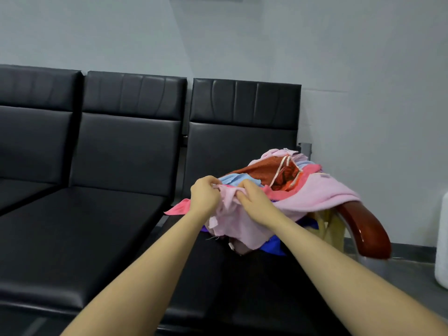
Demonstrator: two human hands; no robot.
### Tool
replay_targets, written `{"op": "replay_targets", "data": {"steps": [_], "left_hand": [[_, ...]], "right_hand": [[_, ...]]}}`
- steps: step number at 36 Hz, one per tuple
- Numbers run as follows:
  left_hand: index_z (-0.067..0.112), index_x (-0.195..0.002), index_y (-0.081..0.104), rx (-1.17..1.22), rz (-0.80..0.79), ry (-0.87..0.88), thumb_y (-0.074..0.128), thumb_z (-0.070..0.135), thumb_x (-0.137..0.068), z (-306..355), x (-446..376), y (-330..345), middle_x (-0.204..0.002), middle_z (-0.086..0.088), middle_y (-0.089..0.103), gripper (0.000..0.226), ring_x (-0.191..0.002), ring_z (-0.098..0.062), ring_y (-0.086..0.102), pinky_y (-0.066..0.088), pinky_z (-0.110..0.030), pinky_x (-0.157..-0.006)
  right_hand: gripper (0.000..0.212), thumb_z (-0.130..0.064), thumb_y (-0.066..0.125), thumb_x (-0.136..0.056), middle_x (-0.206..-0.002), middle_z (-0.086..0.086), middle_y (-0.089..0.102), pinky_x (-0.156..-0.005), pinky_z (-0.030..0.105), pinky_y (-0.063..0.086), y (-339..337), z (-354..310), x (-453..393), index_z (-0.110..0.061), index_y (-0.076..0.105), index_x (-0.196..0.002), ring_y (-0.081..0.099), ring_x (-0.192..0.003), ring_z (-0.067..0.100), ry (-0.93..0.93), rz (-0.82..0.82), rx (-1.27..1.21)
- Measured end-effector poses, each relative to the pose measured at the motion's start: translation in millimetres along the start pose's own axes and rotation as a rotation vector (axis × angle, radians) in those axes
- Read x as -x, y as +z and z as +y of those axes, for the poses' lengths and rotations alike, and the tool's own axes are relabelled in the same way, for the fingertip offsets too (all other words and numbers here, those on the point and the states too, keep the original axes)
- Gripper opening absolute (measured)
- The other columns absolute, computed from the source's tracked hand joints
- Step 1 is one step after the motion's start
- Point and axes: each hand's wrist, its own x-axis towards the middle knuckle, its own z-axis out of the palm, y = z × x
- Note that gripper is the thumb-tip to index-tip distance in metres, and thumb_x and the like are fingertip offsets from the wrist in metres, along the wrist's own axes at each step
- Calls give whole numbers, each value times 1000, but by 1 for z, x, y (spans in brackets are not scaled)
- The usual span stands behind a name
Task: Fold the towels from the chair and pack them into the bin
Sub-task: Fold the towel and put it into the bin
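A heap of towels [300, 187] in pink, light blue, orange-red and dark blue lies on the right-hand black chair seat [242, 275] and spills over its armrest. My left hand [204, 194] and my right hand [254, 201] both pinch the upper edge of a pale pink towel [238, 226] at the front of the heap. That towel hangs down crumpled between my hands, over the dark blue cloth. No bin is in view.
A row of black padded chairs [109, 166] runs along the grey wall, with bare seats to the left. A glossy red-brown armrest [366, 229] juts out at the right end. A white object [441, 241] stands on the floor at the far right edge.
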Motion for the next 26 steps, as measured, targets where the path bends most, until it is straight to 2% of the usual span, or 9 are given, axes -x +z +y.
{"op": "replay_targets", "data": {"steps": [2,5,7,11,14,16,18,22,26], "left_hand": [[5,-101,70,8,23,-13,44,-3,-85,-9,2,4,-96,-10,68,32,-79,-16,56,40,-18,-60],[-2,-103,68,-25,-44,-35,43,-7,-86,-23,7,13,-96,-11,66,31,-81,-17,56,38,-9,-52],[-2,-105,68,-54,-117,-53,48,-5,-86,-30,9,24,-103,-13,68,28,-93,-23,61,45,-18,-66],[2,-95,70,-224,-302,-89,60,10,-84,-38,17,55,-99,-15,69,17,-98,-31,62,49,-36,-81],[12,-90,70,-242,-415,-65,52,12,-87,-39,26,78,-95,-10,68,18,-93,-28,60,49,-34,-82],[11,-94,70,-253,-490,-50,56,16,-87,-40,34,96,-94,-7,67,17,-92,-25,58,49,-32,-79],[11,-104,70,-301,-545,-40,53,14,-86,-42,39,111,-105,-9,69,24,-102,-28,59,49,-35,-86],[16,-125,58,-442,-652,2,49,21,-91,-44,47,137,-128,-7,58,36,-120,-28,51,40,-38,-100],[14,-122,53,-625,-755,72,52,35,-91,-51,54,157,-129,-8,50,38,-117,-30,50,39,-42,-98]], "right_hand": [[33,-12,45,-97,-82,-6,45,-64,19,27,6,10,4,-30,34,-72,43,-81,14,-8,20,7],[17,-22,54,-91,-76,-9,54,-68,27,38,12,32,16,-22,51,-74,51,-77,16,32,-35,68],[16,-31,56,-88,-75,-6,59,-71,35,44,14,49,25,-22,57,-74,56,-78,17,71,-120,191],[19,-31,53,-89,-80,-3,65,-72,32,38,15,76,41,-21,61,-75,60,-86,22,113,-135,335],[18,-19,45,-91,-101,-2,64,-83,34,37,11,98,46,-19,62,-96,57,-102,26,172,-101,467],[33,-12,41,-90,-120,2,59,-91,36,34,4,116,51,-19,56,-118,51,-113,27,221,-135,641],[43,-9,41,-88,-127,2,53,-93,36,31,-2,129,56,-21,48,-128,47,-118,26,240,-192,776],[53,-11,41,-88,-136,0,47,-99,39,25,-8,144,69,-25,36,-138,41,-125,23,245,-310,881],[44,-19,43,-92,-132,4,45,-100,42,23,-4,152,79,-24,39,-136,38,-122,27,199,-384,1008]]}}
